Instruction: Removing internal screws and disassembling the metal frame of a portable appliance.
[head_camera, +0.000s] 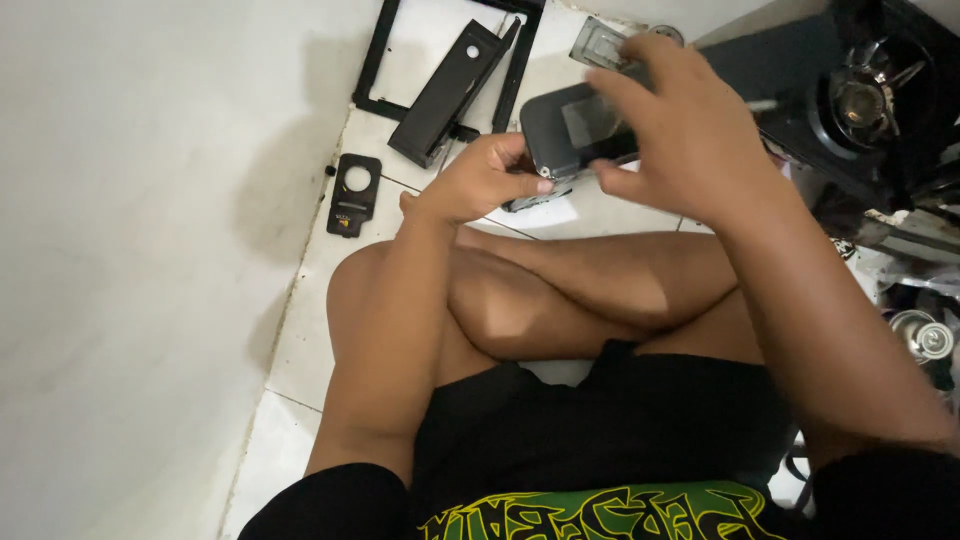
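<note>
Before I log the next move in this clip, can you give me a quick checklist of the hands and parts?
1. Left hand grips the dark rounded plastic device: ok.
2. Right hand rests on the device's top: ok.
3. Device held above the white tiled floor: ok.
4. Black rectangular frame lies apart from both hands: ok.
5. Small black plate with round hole within reach: ok.
6. Loose screws: cannot tell.

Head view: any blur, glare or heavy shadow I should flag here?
Head view: the right hand is slightly motion-blurred; the left hand on the dark device is sharper. Soft shadows fall on the white wall, the device's screen shows mild glare, and the right edge is dark and cluttered.
</note>
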